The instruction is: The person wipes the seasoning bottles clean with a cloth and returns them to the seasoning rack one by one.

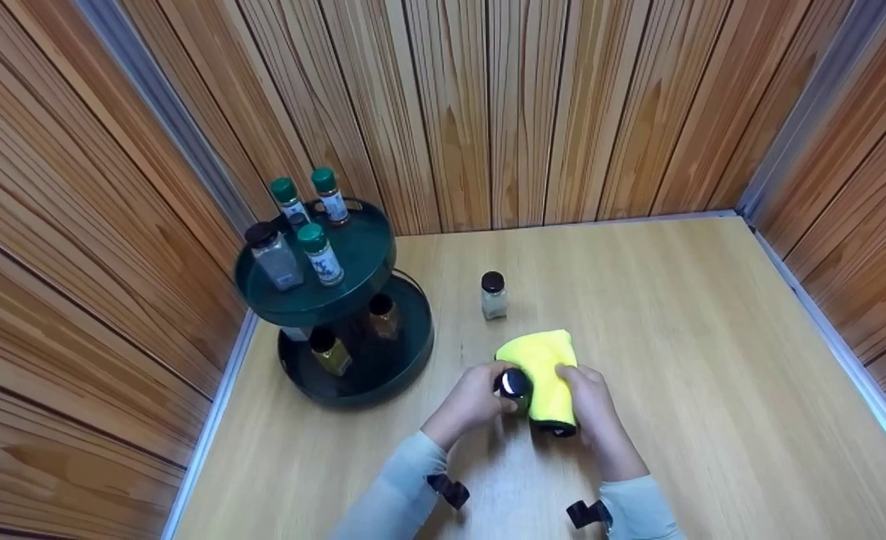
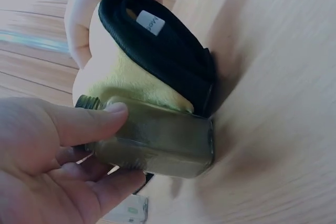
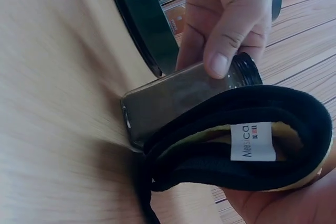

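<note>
Jar (image 2: 163, 142) in left hand (image 1: 475, 397), cap (image 1: 515, 382) up, long axis roughly upright.

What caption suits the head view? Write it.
Left grip holds a capped jar against a yellow cloth in the right grip, tiered stand nearby.

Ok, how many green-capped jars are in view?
3, all on the upper tray: front jar, back-left jar, back-right jar. One lower jar has its cap hidden, so maybe more.
</note>
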Action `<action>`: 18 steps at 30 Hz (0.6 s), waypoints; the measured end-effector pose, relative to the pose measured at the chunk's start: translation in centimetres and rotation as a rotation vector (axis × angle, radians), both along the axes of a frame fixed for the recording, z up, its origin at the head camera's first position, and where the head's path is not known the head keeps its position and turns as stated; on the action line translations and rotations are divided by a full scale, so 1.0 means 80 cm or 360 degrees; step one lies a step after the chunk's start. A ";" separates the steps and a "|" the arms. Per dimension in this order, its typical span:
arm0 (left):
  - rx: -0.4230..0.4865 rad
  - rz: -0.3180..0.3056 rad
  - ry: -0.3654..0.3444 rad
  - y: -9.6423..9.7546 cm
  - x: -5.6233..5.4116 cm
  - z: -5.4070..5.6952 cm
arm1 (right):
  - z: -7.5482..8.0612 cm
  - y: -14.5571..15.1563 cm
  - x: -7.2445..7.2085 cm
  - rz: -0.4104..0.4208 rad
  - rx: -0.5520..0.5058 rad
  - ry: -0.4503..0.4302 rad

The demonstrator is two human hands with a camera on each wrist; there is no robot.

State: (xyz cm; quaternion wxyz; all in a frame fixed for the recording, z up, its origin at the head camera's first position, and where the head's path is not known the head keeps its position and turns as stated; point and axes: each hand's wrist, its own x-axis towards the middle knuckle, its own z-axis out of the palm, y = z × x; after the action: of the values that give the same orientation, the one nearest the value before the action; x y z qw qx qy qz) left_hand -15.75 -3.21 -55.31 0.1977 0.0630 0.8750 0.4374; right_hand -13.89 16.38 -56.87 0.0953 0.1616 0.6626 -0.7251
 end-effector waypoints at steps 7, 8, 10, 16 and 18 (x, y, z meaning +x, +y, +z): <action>-0.0208 0.0114 0.0296 0.005 0.016 -0.010 | 0.008 0.010 0.001 -0.0043 -0.0006 0.0061; -0.0256 0.0152 0.0363 0.008 0.020 -0.012 | 0.008 0.011 0.000 -0.0050 -0.0010 0.0070; -0.0326 0.0234 0.0445 0.013 0.025 -0.016 | 0.009 0.012 -0.001 -0.0068 -0.0017 0.0085; -0.0329 0.0397 0.0458 0.024 0.031 -0.025 | 0.011 0.010 -0.001 -0.0083 -0.0054 0.0166; -0.0305 0.0415 0.0439 0.024 0.031 -0.025 | 0.011 0.009 -0.002 -0.0069 -0.0072 0.0203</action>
State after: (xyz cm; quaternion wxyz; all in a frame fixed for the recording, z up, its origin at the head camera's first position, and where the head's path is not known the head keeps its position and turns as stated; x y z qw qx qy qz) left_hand -13.29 -1.26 -57.27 0.0229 -0.0106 0.9321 0.3613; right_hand -14.02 17.10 -55.98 0.0407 0.1273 0.6471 -0.7506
